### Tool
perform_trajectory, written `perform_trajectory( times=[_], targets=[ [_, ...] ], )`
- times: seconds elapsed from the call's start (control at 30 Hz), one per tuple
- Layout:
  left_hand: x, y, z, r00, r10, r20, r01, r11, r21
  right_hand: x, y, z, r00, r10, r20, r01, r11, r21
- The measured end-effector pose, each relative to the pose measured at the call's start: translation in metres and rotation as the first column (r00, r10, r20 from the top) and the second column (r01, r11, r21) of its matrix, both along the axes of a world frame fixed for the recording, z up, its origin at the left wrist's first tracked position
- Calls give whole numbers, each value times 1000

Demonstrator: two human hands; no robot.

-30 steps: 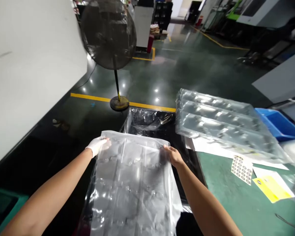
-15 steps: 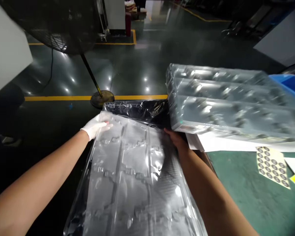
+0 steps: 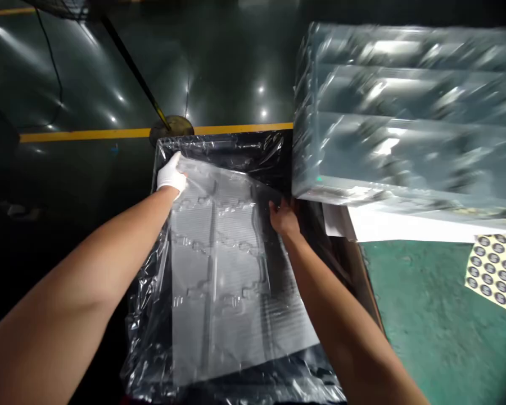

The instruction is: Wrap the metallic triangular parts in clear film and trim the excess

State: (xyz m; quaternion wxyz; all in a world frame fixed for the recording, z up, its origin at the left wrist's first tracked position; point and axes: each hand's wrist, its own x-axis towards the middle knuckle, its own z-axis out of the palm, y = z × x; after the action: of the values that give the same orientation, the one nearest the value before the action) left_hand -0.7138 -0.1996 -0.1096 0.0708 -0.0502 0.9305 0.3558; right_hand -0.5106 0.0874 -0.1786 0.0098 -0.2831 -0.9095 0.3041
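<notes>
A clear moulded plastic tray (image 3: 223, 264) lies inside a box lined with a clear plastic bag (image 3: 147, 315). My left hand (image 3: 171, 175), in a white glove, grips the tray's far left corner. My bare right hand (image 3: 283, 216) holds the tray's far right edge, fingers curled around it. Both arms reach forward over the box.
A tall stack of clear trays (image 3: 405, 112) wrapped in plastic sits on white paper on the green table (image 3: 425, 315) at the right. A sheet of round stickers (image 3: 495, 273) lies near the right edge. A fan base (image 3: 171, 126) and yellow floor line (image 3: 88, 135) are beyond the box.
Both hands have lowered the tray from a raised tilt down into the lined box. The view has tipped downward and closer.
</notes>
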Motion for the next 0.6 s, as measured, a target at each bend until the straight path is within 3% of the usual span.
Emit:
perform_trajectory(
  times=[0.1, 0.2, 0.3, 0.47, 0.53, 0.6],
  targets=[
    [0, 4, -18, 1000, -16, -16, 14, 995, -101, 68, -23, 13, 995, 24, 99, -28, 999, 42],
    [3, 10, -33, 999, -35, -16, 31, 981, -190, 110, -38, 15, 985, 69, 159, -85, 992, 91],
    [4, 14, -47, 999, -42, -18, 36, 968, -248, 112, -44, -3, 975, 126, 184, -154, 977, 150],
    [6, 22, -64, 996, -67, -64, 44, 949, -311, 85, -40, -56, 978, 79, 194, -129, 957, 259],
    [22, 27, -67, 992, -95, -88, 60, 938, -342, 84, -40, -74, 979, 72, 193, -127, 949, 290],
    [53, 30, -69, 991, -85, -103, 40, 927, -372, 88, -42, -87, 979, 70, 191, -129, 939, 318]
  ],
)
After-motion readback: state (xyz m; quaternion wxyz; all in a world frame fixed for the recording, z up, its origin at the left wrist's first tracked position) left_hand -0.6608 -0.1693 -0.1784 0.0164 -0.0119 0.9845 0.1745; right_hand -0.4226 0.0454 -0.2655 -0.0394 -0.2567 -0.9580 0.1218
